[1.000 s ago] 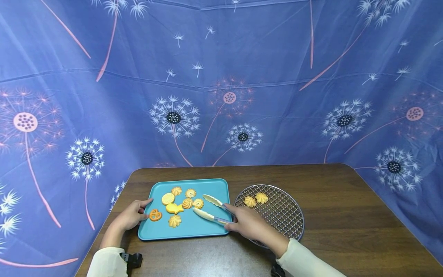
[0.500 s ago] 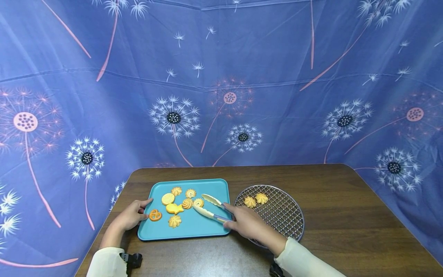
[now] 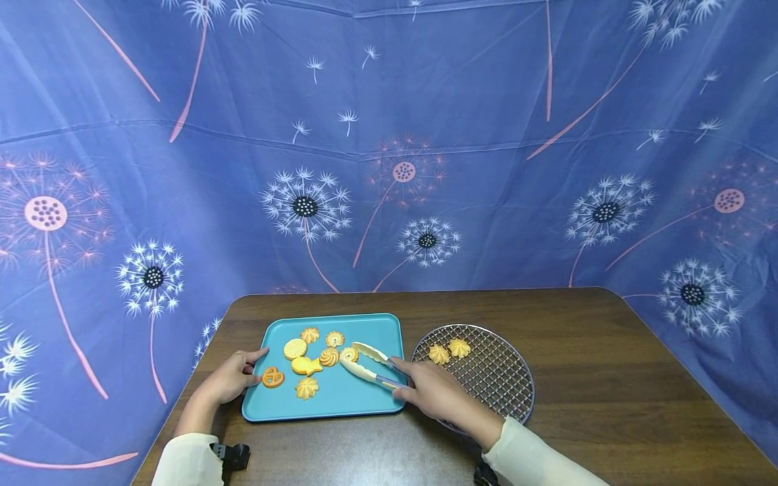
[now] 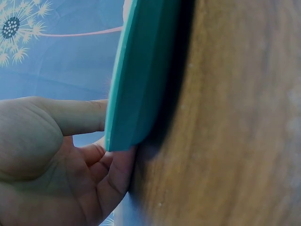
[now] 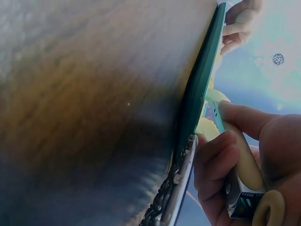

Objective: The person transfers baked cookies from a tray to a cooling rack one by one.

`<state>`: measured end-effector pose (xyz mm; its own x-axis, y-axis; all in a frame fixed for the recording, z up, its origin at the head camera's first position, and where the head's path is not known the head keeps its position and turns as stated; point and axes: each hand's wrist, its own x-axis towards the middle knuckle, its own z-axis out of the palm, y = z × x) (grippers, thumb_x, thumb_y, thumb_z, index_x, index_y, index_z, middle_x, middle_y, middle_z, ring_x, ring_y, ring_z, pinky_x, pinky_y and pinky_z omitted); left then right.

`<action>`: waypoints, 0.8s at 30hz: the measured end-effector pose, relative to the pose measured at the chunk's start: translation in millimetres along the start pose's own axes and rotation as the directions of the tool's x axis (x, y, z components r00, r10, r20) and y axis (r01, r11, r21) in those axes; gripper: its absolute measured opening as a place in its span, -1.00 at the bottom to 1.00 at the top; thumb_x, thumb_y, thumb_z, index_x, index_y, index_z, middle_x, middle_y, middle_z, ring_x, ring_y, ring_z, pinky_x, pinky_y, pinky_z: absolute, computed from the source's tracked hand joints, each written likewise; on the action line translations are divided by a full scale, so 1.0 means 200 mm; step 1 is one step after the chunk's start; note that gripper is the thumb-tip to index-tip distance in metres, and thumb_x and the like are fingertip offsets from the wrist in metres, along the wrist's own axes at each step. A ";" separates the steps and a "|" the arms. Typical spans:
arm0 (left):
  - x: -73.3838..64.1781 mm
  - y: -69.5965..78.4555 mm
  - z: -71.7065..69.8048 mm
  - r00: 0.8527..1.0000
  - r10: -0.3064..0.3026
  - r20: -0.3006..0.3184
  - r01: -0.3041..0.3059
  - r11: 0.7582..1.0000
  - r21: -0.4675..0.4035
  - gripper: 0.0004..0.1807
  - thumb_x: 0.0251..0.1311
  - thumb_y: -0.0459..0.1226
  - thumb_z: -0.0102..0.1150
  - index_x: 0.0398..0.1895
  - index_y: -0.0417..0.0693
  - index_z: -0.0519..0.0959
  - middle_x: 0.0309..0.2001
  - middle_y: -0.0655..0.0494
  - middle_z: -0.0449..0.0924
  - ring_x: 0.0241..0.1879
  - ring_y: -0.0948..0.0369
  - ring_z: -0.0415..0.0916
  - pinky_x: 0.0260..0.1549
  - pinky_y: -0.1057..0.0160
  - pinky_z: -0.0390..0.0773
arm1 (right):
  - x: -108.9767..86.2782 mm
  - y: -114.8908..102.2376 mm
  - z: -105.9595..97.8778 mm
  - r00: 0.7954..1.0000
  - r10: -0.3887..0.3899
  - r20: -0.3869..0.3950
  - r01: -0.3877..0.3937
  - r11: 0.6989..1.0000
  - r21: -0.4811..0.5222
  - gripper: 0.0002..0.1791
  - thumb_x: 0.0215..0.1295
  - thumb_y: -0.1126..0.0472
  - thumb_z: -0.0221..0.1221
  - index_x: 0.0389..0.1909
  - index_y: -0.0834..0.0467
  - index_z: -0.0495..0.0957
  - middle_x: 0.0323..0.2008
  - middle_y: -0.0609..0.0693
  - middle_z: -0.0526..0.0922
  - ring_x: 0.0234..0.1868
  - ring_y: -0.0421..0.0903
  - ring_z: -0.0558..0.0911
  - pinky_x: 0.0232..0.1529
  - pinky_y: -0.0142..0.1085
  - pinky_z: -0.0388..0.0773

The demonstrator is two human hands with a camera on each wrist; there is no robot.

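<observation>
My left hand (image 3: 229, 378) grips the left rim of a teal tray (image 3: 365, 398); in the left wrist view the thumb lies over the rim and curled fingers are under it. My right hand (image 3: 434, 388) holds a pair of tongs (image 3: 384, 382) with cream tips and a metal body over the tray's right side. The tong arms stand apart, their tips on either side of a round ridged cookie (image 3: 349, 354). Close by it lie a swirled cookie (image 3: 329, 356) and a fish-shaped cookie (image 3: 306, 366). A pretzel (image 3: 273, 377) sits near my left fingers.
Right of the tray, partly under my right forearm, is a round wire cooling rack (image 3: 495, 368) bearing two flower-shaped cookies (image 3: 449, 350). More cookies (image 3: 306, 388) lie about the tray. Brown wooden table (image 3: 595, 378) surrounds both; a blue dandelion-print cloth (image 3: 486, 223) hangs behind.
The tongs have shifted slightly left, and their tips have come a little closer together at the round ridged cookie. My left hand and the tray have not moved.
</observation>
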<state>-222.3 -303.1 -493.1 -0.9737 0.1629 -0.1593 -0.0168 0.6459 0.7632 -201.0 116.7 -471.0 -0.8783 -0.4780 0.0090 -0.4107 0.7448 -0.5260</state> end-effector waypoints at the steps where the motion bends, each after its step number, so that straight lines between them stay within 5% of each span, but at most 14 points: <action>1: 0.00 0.00 0.00 1.000 -0.003 -0.002 0.003 1.000 -0.001 -0.31 0.23 -0.64 0.15 0.47 -0.48 0.26 -0.39 -0.04 0.34 -0.45 0.13 0.32 -0.56 0.26 0.45 | 0.00 0.00 0.00 1.000 -0.004 -0.001 0.004 1.000 0.001 -0.29 0.32 0.00 0.36 0.45 0.15 0.46 -0.61 -0.13 0.39 -0.61 -0.21 0.33 -0.58 -0.31 0.31; 24: -0.01 0.01 0.00 1.000 0.027 0.006 -0.027 1.000 -0.012 -0.31 0.23 -0.65 0.13 0.46 -0.53 0.24 -0.46 0.02 0.26 -0.53 0.14 0.27 -0.60 0.28 0.39 | -0.08 0.02 -0.05 0.997 -0.052 -0.049 0.051 0.999 -0.016 -0.29 0.31 0.04 0.37 0.44 0.16 0.47 -0.52 -0.16 0.42 -0.54 -0.24 0.34 -0.51 -0.33 0.33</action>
<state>-220.2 -302.1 -491.2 -0.9725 0.1843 -0.1425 0.0063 0.6323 0.7747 -191.3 131.1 -465.2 -0.8666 -0.4928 0.0782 -0.4593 0.7267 -0.5109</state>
